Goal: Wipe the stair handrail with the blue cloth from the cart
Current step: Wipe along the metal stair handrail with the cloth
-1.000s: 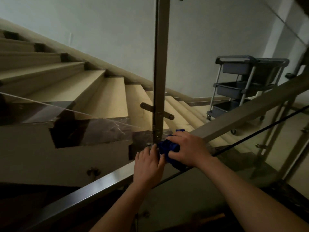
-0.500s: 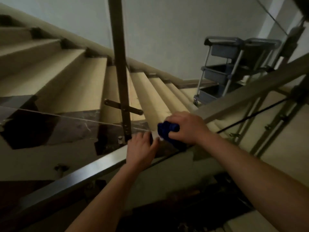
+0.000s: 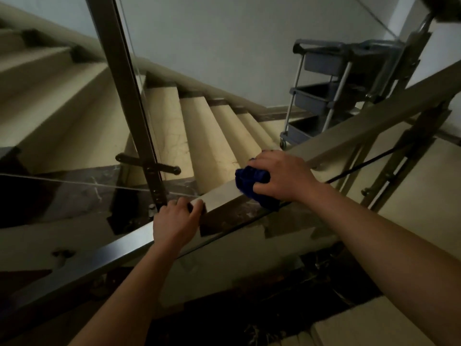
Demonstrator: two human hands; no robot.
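Head view: right hand [image 3: 283, 174] clamps blue cloth [image 3: 249, 179] on handrail [image 3: 224, 199], dim stairwell.

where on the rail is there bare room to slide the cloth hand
Bare rail top between the left hand and the blue cloth, and up the handrail beyond the right hand toward the cart.

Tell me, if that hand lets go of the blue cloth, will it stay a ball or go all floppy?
Probably floppy. The blue cloth is bunched and creased under the right hand, so it looks soft rather than stiff. It likely weighs little, since it sits squashed in one hand. On the sloping, shiny handrail it might slide off if released.
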